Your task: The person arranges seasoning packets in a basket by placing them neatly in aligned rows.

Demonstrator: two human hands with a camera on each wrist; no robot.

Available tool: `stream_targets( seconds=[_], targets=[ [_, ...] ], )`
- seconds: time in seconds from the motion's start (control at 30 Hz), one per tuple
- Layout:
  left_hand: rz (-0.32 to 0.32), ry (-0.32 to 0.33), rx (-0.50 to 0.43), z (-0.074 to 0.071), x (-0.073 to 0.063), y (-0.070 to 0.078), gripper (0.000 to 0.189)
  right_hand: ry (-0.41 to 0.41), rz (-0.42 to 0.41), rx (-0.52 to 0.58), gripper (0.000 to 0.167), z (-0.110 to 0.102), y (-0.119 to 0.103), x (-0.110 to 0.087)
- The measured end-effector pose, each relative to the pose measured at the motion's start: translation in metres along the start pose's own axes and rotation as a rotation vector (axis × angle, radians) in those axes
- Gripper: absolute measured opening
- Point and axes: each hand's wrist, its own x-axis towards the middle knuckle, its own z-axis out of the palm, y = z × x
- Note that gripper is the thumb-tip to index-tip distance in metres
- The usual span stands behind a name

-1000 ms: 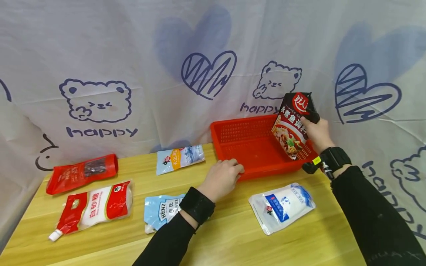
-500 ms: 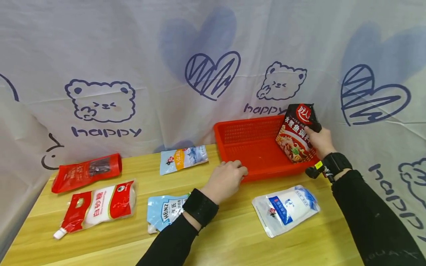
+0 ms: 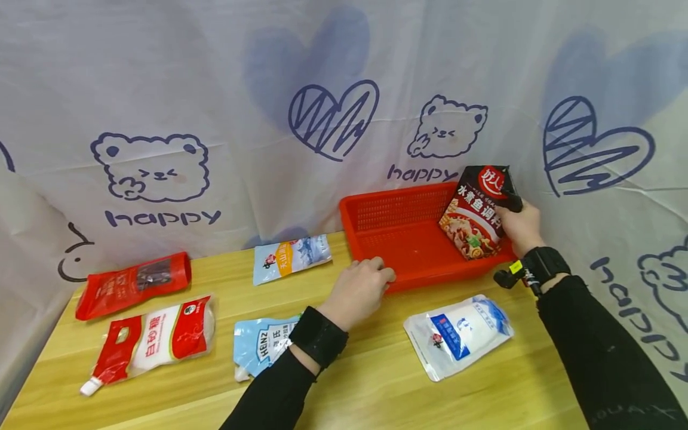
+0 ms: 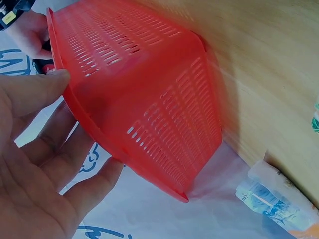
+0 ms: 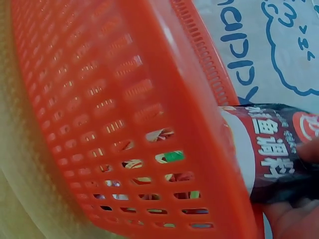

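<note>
The right hand [image 3: 524, 227] pinches a black-and-red packet [image 3: 473, 212] by its upper right edge, thumb on the printed front, as I watch from my remote station. The packet leans with its lower end inside the right end of a red basket [image 3: 398, 243]; whether it touches the floor there, I can't quite tell. The left hand [image 3: 357, 292], thumb and fingers curled, grips the near left rim. A white-and-blue pouch [image 3: 459, 336] lies just in front.
</note>
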Motion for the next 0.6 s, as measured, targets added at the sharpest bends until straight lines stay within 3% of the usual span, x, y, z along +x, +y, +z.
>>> stream_targets(
  seconds=[0.33, 0.5, 0.6],
  targets=[
    [0.017, 0.004, 0.02, 0.002, 0.005, 0.002, 0.016, 0.156, -0.037, 0.037, 0.053, -0.001, 0.002, -0.005],
    [0.015, 0.014, 0.007, 0.003, 0.004, 0.002, 0.015, 0.136, -0.061, 0.116, 0.066, -0.012, -0.006, -0.009],
    [0.01, 0.02, -0.007, 0.003, 0.002, 0.001, 0.015, 0.104, -0.105, 0.061, 0.073, -0.018, -0.016, -0.022]
  ],
)
